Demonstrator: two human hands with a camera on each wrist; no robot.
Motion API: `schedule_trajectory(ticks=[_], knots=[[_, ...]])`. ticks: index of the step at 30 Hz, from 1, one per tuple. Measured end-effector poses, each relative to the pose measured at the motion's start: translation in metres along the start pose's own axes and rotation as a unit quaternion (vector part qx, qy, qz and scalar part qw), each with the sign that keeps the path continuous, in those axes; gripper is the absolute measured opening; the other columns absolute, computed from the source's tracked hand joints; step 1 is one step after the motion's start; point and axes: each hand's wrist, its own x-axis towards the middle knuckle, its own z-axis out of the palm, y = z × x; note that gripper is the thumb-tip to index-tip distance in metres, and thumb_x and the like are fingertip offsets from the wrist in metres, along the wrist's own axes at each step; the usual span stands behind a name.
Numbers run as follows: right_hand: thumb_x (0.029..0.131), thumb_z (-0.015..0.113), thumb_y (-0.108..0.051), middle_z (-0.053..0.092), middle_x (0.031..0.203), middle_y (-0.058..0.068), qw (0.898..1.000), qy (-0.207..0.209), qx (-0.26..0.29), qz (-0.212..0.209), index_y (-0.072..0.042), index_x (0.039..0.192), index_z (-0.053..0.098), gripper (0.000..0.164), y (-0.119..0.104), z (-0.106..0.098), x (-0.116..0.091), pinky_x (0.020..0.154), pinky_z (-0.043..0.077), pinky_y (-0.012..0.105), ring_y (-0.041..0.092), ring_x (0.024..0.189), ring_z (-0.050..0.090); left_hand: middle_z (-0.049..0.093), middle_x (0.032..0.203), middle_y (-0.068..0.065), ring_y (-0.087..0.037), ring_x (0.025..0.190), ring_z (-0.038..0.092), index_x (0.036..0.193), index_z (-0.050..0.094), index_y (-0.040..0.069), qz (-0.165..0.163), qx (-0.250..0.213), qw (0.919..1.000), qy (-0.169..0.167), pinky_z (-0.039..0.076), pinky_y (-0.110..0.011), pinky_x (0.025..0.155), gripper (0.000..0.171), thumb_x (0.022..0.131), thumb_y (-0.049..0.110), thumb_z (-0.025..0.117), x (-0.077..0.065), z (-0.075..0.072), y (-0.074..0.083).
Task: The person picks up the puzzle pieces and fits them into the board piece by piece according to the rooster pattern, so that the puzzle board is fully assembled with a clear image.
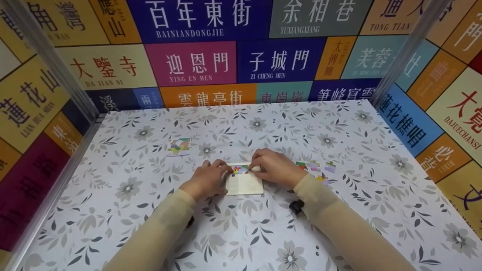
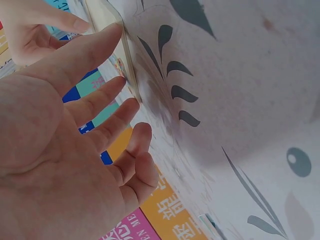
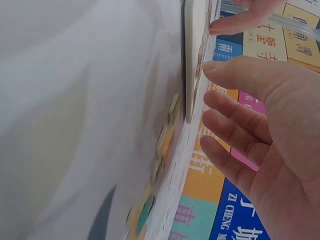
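Note:
A pale wooden puzzle board [image 1: 245, 185] lies flat before me, with colourful puzzle pieces [image 1: 240, 169] set along its far side. My left hand [image 1: 208, 180] is at the board's left side, fingertips at the far left corner and thumb by the left edge. In the left wrist view this left hand [image 2: 65, 125] has its fingers spread, the thumb overlapping the board's edge. My right hand [image 1: 276, 167] is over the far right corner, thumb and fingertips close to the pieces. Nothing shows between the thumb and fingers of the right hand [image 3: 255, 115] in the right wrist view.
Several loose puzzle pieces [image 1: 315, 167] lie right of the board, partly hidden by my right forearm. A small picture card [image 1: 179, 146] lies farther back on the left. A floral cloth [image 1: 241, 233] covers the table, and panels with large lettering [image 1: 190, 64] stand around it.

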Motion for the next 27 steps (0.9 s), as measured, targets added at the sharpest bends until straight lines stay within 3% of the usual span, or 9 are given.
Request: schedule_trajectory(ticks=[6,15,23,27], knots=[[0.096,0.074,-0.019,0.07,0.112,0.0,1.0,0.011,-0.002,-0.003,-0.016,0.114,0.08,0.019,0.006,-0.002,-0.003,0.083,0.055,0.037,0.016,0.095,0.063,0.051,0.151,-0.004,-0.035,0.126,0.048,0.139,0.062,0.023,-0.008,-0.002,1.0,-0.004,0.043,-0.055,0.105,0.058,0.086,0.028,0.085,0.0,0.0,0.0],[0.095,0.074,-0.017,0.071,0.112,0.0,1.0,0.011,-0.015,0.015,-0.016,0.115,0.079,0.021,0.011,-0.009,-0.01,0.09,0.056,0.04,0.019,0.103,0.067,0.051,0.15,-0.005,-0.037,0.122,0.047,0.138,0.062,0.021,0.004,-0.008,0.9999,0.006,0.044,-0.057,0.102,0.058,0.085,0.028,0.086,-0.001,0.0,0.0],[0.098,0.072,-0.024,0.071,0.123,0.001,0.999,-0.002,0.001,0.054,-0.018,0.128,0.074,0.031,0.019,-0.015,-0.019,0.098,0.054,0.044,0.022,0.114,0.066,0.05,0.152,-0.005,-0.035,0.126,0.047,0.138,0.062,0.022,-0.002,-0.019,0.9998,-0.002,0.042,-0.056,0.106,0.058,0.086,0.027,0.085,-0.001,0.0,-0.001],[0.098,0.072,-0.025,0.071,0.123,0.001,0.998,0.001,0.0,0.063,-0.018,0.131,0.072,0.033,0.022,-0.017,-0.024,0.097,0.054,0.045,0.022,0.111,0.067,0.051,0.151,-0.005,-0.035,0.126,0.047,0.138,0.062,0.023,0.0,-0.016,0.9999,-0.001,0.042,-0.056,0.106,0.057,0.086,0.028,0.085,-0.001,0.0,-0.001]])
